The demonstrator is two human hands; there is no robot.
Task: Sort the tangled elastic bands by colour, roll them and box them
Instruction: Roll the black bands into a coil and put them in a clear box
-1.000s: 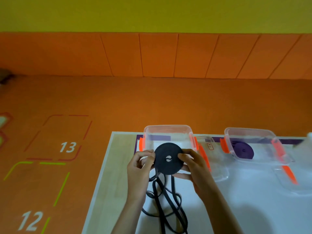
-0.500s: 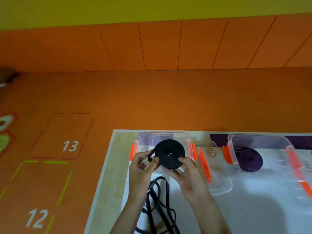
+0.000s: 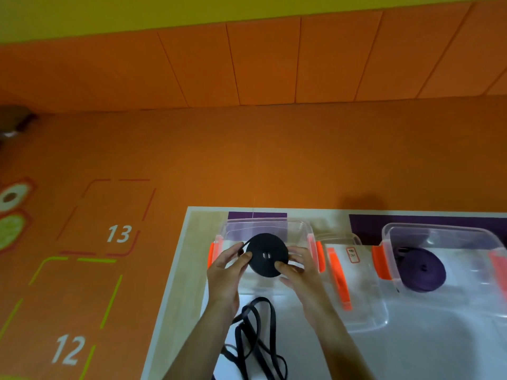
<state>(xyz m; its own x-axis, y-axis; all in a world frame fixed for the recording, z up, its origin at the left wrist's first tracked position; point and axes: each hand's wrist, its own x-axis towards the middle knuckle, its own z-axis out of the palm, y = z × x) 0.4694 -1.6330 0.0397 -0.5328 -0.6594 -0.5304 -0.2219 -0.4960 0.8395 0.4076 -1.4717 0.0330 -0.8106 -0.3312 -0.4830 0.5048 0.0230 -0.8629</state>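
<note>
Left hand [image 3: 225, 272] and right hand [image 3: 301, 272] pinch the rolled black elastic band [image 3: 267, 255] over a clear box [image 3: 263, 224] at the desk's [image 3: 192, 242] far-left corner; its loose tail [image 3: 255, 338] lies toward the near edge. A purple roll [image 3: 421, 270] sits in the right-hand box [image 3: 439, 231]. The lid label [image 3: 352, 255] is illegible; the floor numerals read "13" [image 3: 118, 233] and "12" [image 3: 68, 349].

hands 2: left hand [image 3: 223, 272], right hand [image 3: 301, 272] | clear boxes 2: left box [image 3: 263, 222], right box [image 3: 439, 229] | rolls 2: black roll [image 3: 267, 255], purple roll [image 3: 422, 270] | loose black band [image 3: 255, 338] 1 | lid [image 3: 362, 297] 1
</note>
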